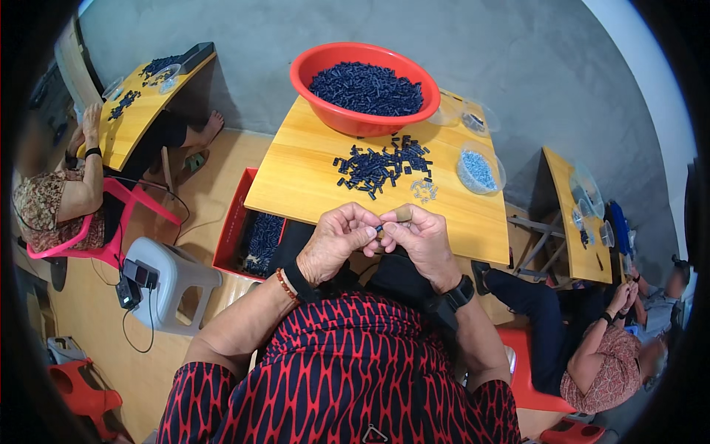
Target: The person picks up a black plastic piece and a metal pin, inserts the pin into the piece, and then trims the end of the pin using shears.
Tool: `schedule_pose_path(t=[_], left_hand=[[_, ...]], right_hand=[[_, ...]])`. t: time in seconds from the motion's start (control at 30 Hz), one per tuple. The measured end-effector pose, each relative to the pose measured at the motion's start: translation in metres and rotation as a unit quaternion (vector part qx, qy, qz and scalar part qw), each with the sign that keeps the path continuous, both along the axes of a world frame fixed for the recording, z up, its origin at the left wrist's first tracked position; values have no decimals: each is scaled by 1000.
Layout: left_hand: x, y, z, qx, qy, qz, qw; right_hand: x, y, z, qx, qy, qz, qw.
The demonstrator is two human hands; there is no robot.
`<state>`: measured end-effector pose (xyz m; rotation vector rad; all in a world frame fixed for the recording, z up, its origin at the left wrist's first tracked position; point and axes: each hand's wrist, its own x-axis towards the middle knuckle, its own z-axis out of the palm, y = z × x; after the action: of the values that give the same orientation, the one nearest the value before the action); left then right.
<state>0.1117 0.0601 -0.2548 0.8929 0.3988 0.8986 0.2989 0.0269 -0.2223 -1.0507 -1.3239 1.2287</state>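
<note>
Both my hands meet just off the near edge of the yellow wooden table (310, 174). A tiny black piece with a bluish end (379, 229) is pinched between them. My left hand (336, 240) grips it with thumb and bent fingers. My right hand (423, 240) closes on it from the other side, a tan wrap around one finger. Beyond them lies a loose pile of short black tubular pieces (381, 169), beside a few small clear pieces (424, 191). To the right, a clear tub (501, 180) contains light blue bits (478, 169).
A red basin (347, 123) heaped with black pieces stands at the table's back. A red crate (231, 226) with more is left below. Farther left are a grey stool (174, 259) with a cable and a person on a pink chair (118, 222). Other people sit near a table (580, 244) right.
</note>
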Motion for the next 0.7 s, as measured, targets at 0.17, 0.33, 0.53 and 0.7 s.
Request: schedule_pose_path(t=[0.17,0.33,0.53,0.7], left_hand=[[0,1,0,5,-17,0,1000],[-2,1,0,-14,-23,-7,1000],[-1,2,0,-23,-36,-8,999],[1,-1,-1,-3,-39,6,999]], right_hand=[[-3,-3,3,1,10,-8,1000],[-3,-4,5,5,6,-12,1000],[-4,-5,8,24,-18,-21,999],[-4,-6,8,21,-19,-32,999]])
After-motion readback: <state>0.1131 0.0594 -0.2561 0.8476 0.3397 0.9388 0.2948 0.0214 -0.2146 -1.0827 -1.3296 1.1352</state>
